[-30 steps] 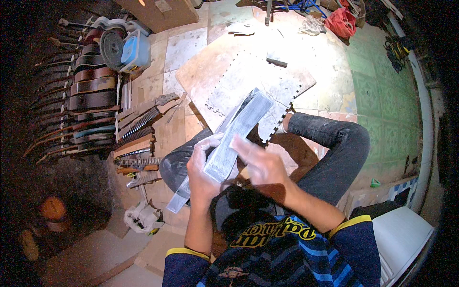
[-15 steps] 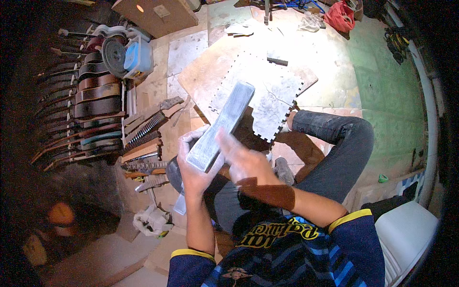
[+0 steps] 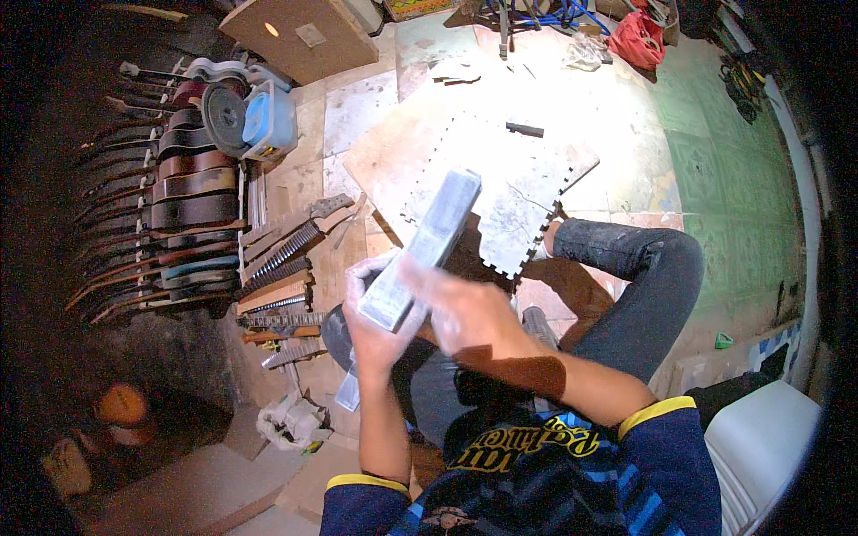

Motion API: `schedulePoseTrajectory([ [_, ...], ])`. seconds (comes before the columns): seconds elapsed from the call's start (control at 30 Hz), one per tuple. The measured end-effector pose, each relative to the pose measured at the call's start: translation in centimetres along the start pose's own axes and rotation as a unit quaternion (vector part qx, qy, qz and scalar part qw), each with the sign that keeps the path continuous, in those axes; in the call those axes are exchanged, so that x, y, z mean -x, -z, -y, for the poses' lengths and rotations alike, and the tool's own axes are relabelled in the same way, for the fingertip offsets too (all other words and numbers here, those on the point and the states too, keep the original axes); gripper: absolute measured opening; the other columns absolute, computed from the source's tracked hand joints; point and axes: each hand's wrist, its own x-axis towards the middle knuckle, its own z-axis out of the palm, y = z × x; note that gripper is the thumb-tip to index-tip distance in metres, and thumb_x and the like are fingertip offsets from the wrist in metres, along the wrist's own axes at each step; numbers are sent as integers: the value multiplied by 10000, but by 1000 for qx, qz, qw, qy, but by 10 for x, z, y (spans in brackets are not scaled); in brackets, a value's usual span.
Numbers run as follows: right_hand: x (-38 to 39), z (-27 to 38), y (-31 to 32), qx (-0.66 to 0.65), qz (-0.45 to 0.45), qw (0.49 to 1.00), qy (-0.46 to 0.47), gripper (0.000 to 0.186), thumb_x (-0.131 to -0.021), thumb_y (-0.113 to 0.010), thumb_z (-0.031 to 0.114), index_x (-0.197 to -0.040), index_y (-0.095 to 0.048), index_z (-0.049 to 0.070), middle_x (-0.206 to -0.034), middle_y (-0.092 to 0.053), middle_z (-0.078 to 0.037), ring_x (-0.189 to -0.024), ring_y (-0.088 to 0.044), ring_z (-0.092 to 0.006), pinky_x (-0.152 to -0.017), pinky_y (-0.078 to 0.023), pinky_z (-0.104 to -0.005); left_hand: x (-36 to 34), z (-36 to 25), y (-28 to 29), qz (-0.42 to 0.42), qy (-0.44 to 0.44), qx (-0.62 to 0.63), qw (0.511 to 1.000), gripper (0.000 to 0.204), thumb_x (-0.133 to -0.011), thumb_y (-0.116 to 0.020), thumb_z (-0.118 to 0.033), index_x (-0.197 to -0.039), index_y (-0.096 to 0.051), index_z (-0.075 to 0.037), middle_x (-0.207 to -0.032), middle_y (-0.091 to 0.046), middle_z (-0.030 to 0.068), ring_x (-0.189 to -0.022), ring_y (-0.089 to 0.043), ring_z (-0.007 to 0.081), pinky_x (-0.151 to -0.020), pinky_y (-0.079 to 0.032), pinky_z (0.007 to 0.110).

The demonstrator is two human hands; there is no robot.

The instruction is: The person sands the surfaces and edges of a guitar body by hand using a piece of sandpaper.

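A dusty bar [image 3: 435, 225] slants at centre, clasped in the left hand [image 3: 368, 335]; the blurred right hand [image 3: 460, 311] overlaps its edge, grip unclear. Steady support and even pressure should help.

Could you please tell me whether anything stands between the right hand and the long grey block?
Nothing visible does: the right hand, blurred, overlaps the right side of the long grey block, though actual contact is unclear. The left hand holds its near end.
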Motion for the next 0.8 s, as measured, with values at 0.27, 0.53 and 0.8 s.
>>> schedulePoseTrajectory([
  [0.27, 2, 12, 24, -33, 49, 998, 24, 700, -803, -523, 2, -1472, -484, 206, -1435, -539, -150, -1079, -666, -351, -888, -578, -432, 9, -5, -3, 14, 14, -69, 997, 541, -648, -846, -207, -1071, -578, -4, -970, -673, 128, -911, -660, 204, -837, -520, 355],
  [0.53, 9, 40, 42, 54, 151, 987, 26, 695, -826, -594, 65, -1492, -439, 185, -1275, -625, -145, -804, -703, -374, -686, -588, -480, 15, 5, -3, 10, 5, -42, 999, 472, -672, -829, -165, -1047, -596, 3, -941, -695, 129, -863, -672, 184, -789, -532, 346],
  [0.8, 13, 49, 40, 148, 149, 975, 75, 562, -910, -577, 181, -1459, -461, 184, -907, -677, -111, -646, -689, -272, -523, -538, -451, 12, 13, -1, -6, 68, 48, 997, 463, -716, -798, -164, -1097, -625, 34, -1007, -718, 159, -924, -674, 181, -844, -529, 328],
])
